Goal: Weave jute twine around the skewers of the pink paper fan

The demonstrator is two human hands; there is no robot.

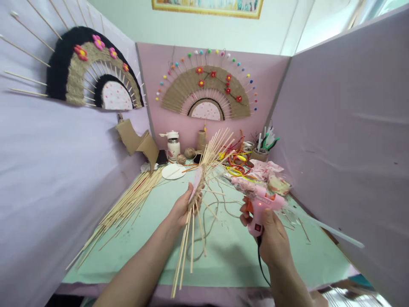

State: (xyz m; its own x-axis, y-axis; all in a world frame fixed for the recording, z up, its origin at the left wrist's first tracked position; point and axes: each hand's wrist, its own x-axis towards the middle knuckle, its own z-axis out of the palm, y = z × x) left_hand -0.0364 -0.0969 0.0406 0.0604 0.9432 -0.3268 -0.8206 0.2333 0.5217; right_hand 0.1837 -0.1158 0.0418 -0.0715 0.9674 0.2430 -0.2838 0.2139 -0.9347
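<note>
My left hand [185, 204] grips a half-round fan base [197, 184] by its flat side, holding it tilted on edge above the table. Thin wooden sticks [218, 145] fan out from its curved rim, upward and down toward me. Twine [209, 221] trails from it in loose loops over the table. In my right hand [268, 226] is a pink hot glue gun [259, 204], its nozzle pointing left toward the sticks. A small light glows on the gun, and a clear glue stick [329, 227] juts from its back. My left fingertips are partly hidden behind the base.
Loose wooden sticks [131, 200] lie at left beside a white oval disc [173, 171]. Behind stand a white bottle [173, 147] and twine balls [189, 152]. Coloured pipe cleaners [238, 172], crumpled cloth [265, 169] and a tool pot [259, 154] sit back right. Finished fans [207, 91] hang on the partitions.
</note>
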